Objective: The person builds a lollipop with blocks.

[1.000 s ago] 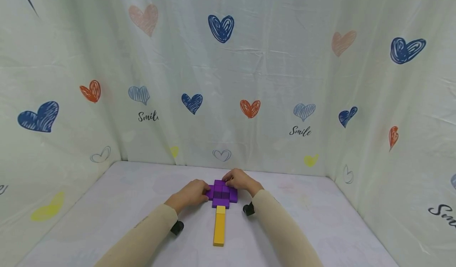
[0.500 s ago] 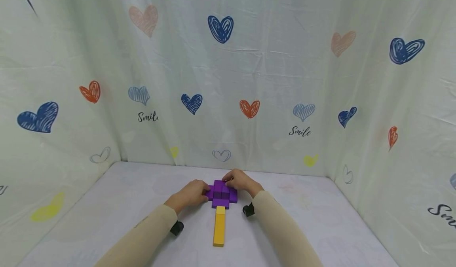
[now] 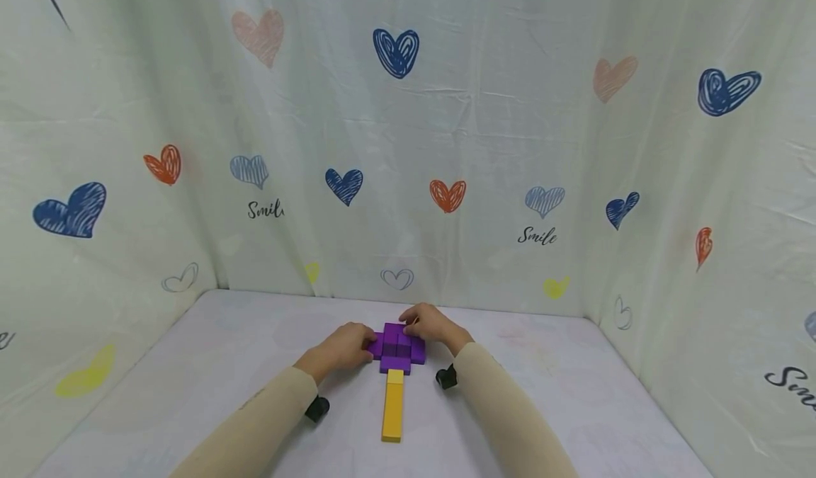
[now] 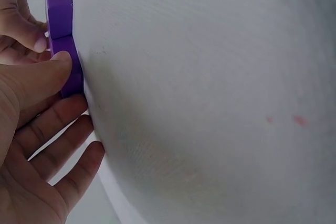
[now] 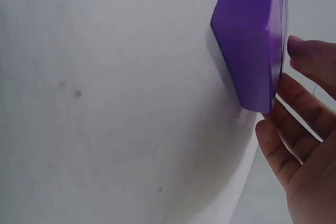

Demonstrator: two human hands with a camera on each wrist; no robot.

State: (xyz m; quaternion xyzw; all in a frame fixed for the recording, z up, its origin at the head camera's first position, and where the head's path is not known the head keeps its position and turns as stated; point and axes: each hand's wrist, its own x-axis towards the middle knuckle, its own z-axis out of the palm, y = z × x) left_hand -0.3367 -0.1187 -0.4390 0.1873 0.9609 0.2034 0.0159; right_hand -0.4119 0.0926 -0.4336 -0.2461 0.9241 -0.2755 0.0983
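Several purple blocks [image 3: 396, 348] lie together on the table in a cross-like cluster, the two middle ones showing darker front faces. A small light-yellow block [image 3: 395, 376] and a long yellow block [image 3: 392, 414] run from its near side like a stem. My left hand [image 3: 344, 345] pinches the cluster's left purple block; in the left wrist view the thumb [image 4: 59, 69] lies across it, other fingers spread below. At the back right my right hand [image 3: 431, 322] holds a purple block [image 5: 249, 51] between thumb and fingertips, its fingers softly bent; its grip is partly hidden behind the hand.
A white table [image 3: 255, 329] bears the blocks. Pale curtains [image 3: 484, 124] printed with hearts and "Smile" stand close behind and on both sides. Dark wrist cameras [image 3: 317, 408] sit under both sleeves, near the tabletop.
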